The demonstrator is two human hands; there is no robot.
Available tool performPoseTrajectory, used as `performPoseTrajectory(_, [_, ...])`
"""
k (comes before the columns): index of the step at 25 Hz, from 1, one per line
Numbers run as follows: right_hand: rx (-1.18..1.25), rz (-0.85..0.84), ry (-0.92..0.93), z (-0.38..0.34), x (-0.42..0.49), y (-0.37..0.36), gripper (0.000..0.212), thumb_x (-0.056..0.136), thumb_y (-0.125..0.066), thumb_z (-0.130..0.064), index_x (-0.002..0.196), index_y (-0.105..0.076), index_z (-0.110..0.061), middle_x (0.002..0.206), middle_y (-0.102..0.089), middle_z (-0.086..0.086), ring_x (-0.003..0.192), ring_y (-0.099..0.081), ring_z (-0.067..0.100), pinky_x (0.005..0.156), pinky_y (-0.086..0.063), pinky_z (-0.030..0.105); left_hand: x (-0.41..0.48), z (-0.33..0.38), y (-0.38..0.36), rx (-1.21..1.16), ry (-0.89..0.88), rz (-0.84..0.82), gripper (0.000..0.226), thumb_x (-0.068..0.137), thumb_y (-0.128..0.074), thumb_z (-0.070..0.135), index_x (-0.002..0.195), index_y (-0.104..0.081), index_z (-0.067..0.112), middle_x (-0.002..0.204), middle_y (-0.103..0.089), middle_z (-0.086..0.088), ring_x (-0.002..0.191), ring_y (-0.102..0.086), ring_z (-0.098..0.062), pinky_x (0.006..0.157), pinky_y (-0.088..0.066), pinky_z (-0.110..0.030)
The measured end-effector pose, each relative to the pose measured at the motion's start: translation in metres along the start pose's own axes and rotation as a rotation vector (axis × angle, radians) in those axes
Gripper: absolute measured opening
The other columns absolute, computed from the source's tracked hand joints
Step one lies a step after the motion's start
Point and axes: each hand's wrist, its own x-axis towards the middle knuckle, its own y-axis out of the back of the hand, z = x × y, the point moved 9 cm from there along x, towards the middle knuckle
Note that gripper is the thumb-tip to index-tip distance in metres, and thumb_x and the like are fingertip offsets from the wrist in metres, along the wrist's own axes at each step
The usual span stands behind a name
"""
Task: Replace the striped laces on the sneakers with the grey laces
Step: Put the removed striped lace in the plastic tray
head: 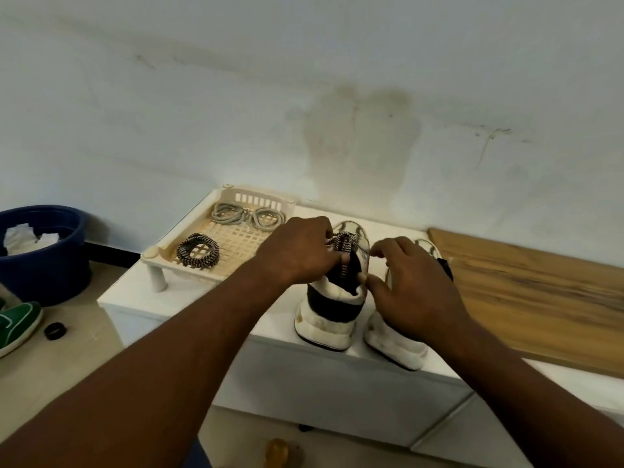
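Two white and black sneakers stand heel-toward-me on a white cabinet top [189, 295]. The left sneaker [329, 312] still carries a black-and-white striped lace [345, 246]. My left hand [297, 255] grips that lace at the tongue. My right hand [413, 285] rests over the right sneaker [395, 346], its fingertips pinching the collar of the left one. A coiled striped lace [198, 254] and two coiled grey laces [248, 216] lie in a cream plastic tray [153, 255].
A wooden board [540, 298] lies on the cabinet at the right. On the floor at the left stand a blue bucket [44, 261] with white rags, a green shoe [17, 324] and a small black ring [55, 331]. A wall rises close behind.
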Motion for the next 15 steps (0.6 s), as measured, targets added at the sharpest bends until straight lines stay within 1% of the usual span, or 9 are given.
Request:
performPoseTrajectory(2, [-0.059,-0.024,0.006,0.025,-0.015,-0.005,0.039,0.093,-0.066,-0.042,0.128,-0.059,-0.026,0.127,-0.060,-0.003,0.120,-0.054,0.023,0.096,-0.049,0.043,0.005,0.005,-0.013,0.136,-0.012,-0.016,0.046,0.084,-0.069,0.056,0.114,-0.063,0.023,0.105,-0.069,-0.002,0.098,-0.064,-0.025,0.080,-0.053,-0.038])
performPoseTrajectory(3, [-0.096,-0.028,0.036,0.036,-0.019,-0.007,0.035,0.092,-0.067,-0.038,0.124,-0.061,-0.025,0.125,-0.060,-0.003,0.119,-0.053,0.023,0.093,-0.050,0.042,0.007,0.009,-0.016,0.197,-0.029,-0.013,0.040,0.086,-0.069,0.052,0.112,-0.064,0.021,0.105,-0.069,-0.003,0.098,-0.064,-0.026,0.078,-0.051,-0.036])
performPoseTrajectory(5, [-0.120,-0.037,0.049,0.057,-0.023,-0.005,0.023,0.092,-0.066,-0.029,0.114,-0.066,-0.024,0.122,-0.059,-0.003,0.118,-0.053,0.023,0.082,-0.049,0.035,0.007,0.014,-0.017,0.245,-0.049,0.017,0.034,0.087,-0.068,0.043,0.112,-0.066,0.021,0.105,-0.070,-0.003,0.099,-0.064,-0.027,0.076,-0.049,-0.035])
performPoseTrajectory(6, [-0.102,-0.036,0.028,0.069,-0.024,-0.002,0.018,0.093,-0.065,-0.027,0.110,-0.068,-0.024,0.121,-0.059,-0.004,0.116,-0.053,0.022,0.077,-0.046,0.032,0.007,0.014,-0.017,0.225,-0.048,0.038,0.033,0.087,-0.067,0.041,0.113,-0.067,0.022,0.104,-0.070,-0.002,0.098,-0.064,-0.027,0.076,-0.049,-0.034])
performPoseTrajectory(8, [-0.053,-0.022,-0.003,0.089,-0.024,0.003,0.012,0.093,-0.064,-0.026,0.104,-0.069,-0.025,0.118,-0.058,-0.007,0.113,-0.054,0.020,0.074,-0.045,0.031,0.004,0.016,-0.017,0.145,-0.042,0.075,0.031,0.086,-0.064,0.037,0.113,-0.069,0.024,0.102,-0.072,-0.001,0.094,-0.065,-0.026,0.075,-0.052,-0.035])
performPoseTrajectory(11, [-0.029,-0.064,0.004,0.096,-0.021,0.001,0.008,0.093,-0.067,-0.029,0.101,-0.069,-0.029,0.119,-0.057,-0.009,0.115,-0.052,0.019,0.080,-0.050,0.036,-0.001,0.018,-0.016,0.044,-0.026,0.130,0.031,0.085,-0.057,0.032,0.114,-0.068,0.030,0.105,-0.075,0.000,0.094,-0.067,-0.026,0.080,-0.057,-0.040])
performPoseTrajectory(13, [-0.043,-0.107,-0.008,0.093,-0.019,0.000,0.012,0.093,-0.070,-0.038,0.101,-0.070,-0.030,0.121,-0.056,-0.010,0.120,-0.049,0.017,0.087,-0.049,0.037,0.001,0.017,-0.015,-0.010,-0.011,0.143,0.018,0.089,-0.059,0.030,0.104,-0.069,0.029,0.100,-0.075,0.002,0.093,-0.068,-0.022,0.081,-0.057,-0.040])
performPoseTrajectory(14, [-0.047,-0.109,-0.012,0.090,-0.017,0.002,0.016,0.092,-0.070,-0.044,0.100,-0.070,-0.030,0.117,-0.058,-0.010,0.118,-0.050,0.017,0.086,-0.048,0.036,0.003,0.014,-0.015,-0.049,0.004,0.138,0.011,0.092,-0.061,0.029,0.098,-0.070,0.027,0.096,-0.076,0.004,0.090,-0.069,-0.020,0.081,-0.057,-0.040])
performPoseTrajectory(15, [-0.037,-0.088,-0.012,0.086,-0.014,0.007,0.019,0.092,-0.070,-0.047,0.099,-0.071,-0.030,0.111,-0.060,-0.010,0.112,-0.054,0.016,0.081,-0.046,0.034,0.005,0.012,-0.013,-0.112,0.021,0.132,0.008,0.093,-0.064,0.028,0.092,-0.071,0.024,0.091,-0.077,0.005,0.086,-0.071,-0.018,0.082,-0.058,-0.040])
